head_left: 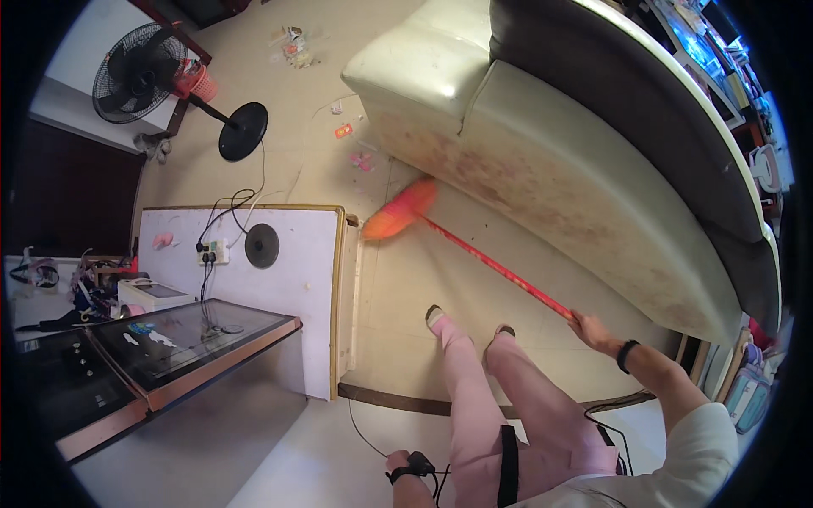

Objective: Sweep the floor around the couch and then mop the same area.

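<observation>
My right hand [593,332] is closed around the top end of a broom's red handle [500,269]. The broom slants away to the far left, and its orange-red head [398,209] rests on the tiled floor between the sofa and a white-topped cabinet. Just beyond the bristles lie pink scraps [362,161], with a small orange-red packet [343,131] and a white scrap [337,107] farther off. Low by my leg is my left hand [397,460], beside a black device and cord; its fingers are mostly hidden, and no held thing shows.
A long cream sofa [559,169] with stained sides runs along the right. At the far left stands a black fan [244,131], its cord trailing to a power strip [213,252] on the white cabinet top [296,339]. More litter [296,49] lies on the far floor.
</observation>
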Demonstrator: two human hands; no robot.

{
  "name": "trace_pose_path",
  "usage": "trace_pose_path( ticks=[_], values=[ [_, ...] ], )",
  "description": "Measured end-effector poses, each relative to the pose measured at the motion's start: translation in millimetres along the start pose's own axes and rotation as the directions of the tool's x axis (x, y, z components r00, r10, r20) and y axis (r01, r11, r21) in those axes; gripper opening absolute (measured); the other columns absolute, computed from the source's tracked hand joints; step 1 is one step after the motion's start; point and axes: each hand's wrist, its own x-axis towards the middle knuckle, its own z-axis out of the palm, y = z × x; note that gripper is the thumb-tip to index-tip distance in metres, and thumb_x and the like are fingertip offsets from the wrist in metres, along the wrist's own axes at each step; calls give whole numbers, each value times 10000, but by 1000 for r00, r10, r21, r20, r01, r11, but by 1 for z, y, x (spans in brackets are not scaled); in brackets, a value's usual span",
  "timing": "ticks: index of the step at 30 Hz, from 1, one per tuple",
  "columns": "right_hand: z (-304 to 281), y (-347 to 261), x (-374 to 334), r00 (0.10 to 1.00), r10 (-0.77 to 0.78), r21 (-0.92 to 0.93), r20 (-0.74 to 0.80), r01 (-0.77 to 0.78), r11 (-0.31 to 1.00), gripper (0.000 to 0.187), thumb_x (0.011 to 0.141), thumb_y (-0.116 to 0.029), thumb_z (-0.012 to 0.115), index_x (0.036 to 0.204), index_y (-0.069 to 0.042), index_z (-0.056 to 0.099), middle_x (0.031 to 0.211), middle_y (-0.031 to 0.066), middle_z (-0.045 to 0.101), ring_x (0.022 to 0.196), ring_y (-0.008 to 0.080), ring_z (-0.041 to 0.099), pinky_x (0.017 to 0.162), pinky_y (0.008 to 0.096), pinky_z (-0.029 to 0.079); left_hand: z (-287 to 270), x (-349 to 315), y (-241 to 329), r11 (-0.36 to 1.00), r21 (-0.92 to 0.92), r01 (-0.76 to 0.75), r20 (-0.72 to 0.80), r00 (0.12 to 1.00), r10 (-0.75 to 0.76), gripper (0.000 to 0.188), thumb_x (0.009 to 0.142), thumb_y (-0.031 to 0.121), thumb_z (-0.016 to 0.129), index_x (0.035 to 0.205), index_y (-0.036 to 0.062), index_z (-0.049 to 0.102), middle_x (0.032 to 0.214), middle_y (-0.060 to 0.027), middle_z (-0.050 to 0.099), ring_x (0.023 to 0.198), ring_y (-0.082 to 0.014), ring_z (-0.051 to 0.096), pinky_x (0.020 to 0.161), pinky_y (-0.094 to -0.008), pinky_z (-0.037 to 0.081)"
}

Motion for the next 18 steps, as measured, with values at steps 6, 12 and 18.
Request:
trace_pose_path(
  ticks=[6,12,18],
  values=[
    [-17,50,-142,990,139,-43,27,-138,989,201,765,-206,480,905,-63,463,669,181,537,636,358,519,547,427,401,-12,-12,12,998,54,20,-68,998,-16,204,658,244,508,777,123,622,818,-111,588,787,-251,565,699,-328,435],
    [1,101,-227,921,383,-227,74,-358,906,180,774,-249,449,884,-108,428,614,181,538,555,377,518,503,453,417,-24,-2,48,996,68,60,-16,998,-59,185,718,145,463,809,59,599,809,-106,589,787,-234,565,667,-304,442],
    [14,103,-152,989,99,-138,113,-83,987,160,781,-215,438,885,-97,405,589,168,520,537,368,504,485,448,403,78,87,-51,44,999,-23,19,995,95,267,779,200,364,892,21,526,935,-114,549,863,-189,526,672,-292,426]
  ],
)
